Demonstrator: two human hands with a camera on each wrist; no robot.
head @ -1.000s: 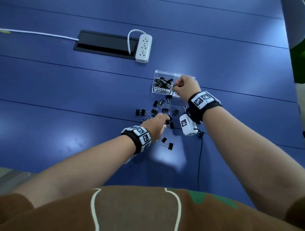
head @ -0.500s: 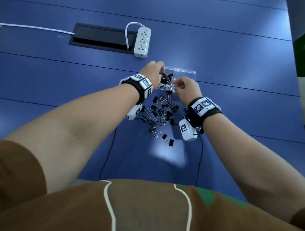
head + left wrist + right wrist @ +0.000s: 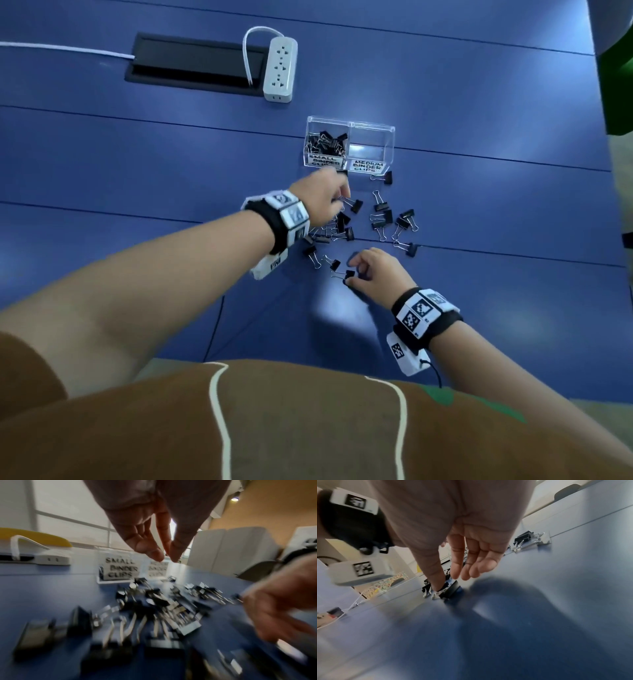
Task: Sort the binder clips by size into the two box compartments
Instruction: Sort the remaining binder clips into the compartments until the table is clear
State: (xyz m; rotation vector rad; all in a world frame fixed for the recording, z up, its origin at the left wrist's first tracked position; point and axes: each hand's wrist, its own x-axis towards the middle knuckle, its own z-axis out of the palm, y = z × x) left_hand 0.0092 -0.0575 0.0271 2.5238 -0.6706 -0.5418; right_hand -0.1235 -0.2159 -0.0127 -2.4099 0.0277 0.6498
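Observation:
A clear two-compartment box [image 3: 390, 144] stands on the blue table. Its left compartment, labelled SMALL BINDER CLIPS [image 3: 120, 568], holds several black clips [image 3: 325, 142]; the right one, labelled MEDIUM BINDER CLIPS, looks empty. Loose black binder clips [image 3: 380, 219] lie scattered in front of the box. My left hand [image 3: 339, 205] hovers over the left part of the pile, its fingers [image 3: 154, 553] straight, close together and holding nothing. Nearer to me, my right hand [image 3: 356, 274] is low on the table, its thumb [image 3: 436, 580] touching one clip [image 3: 452, 589] while the other fingers stay relaxed above it.
A white power strip [image 3: 280, 68] and a black cable hatch [image 3: 195, 63] sit at the back left, with a white cord running left. A thin black cable [image 3: 212, 329] trails from my left wrist toward the near table edge.
My left hand has come back from the small compartment to above the pile. My right hand has moved from the box front down to a near clip.

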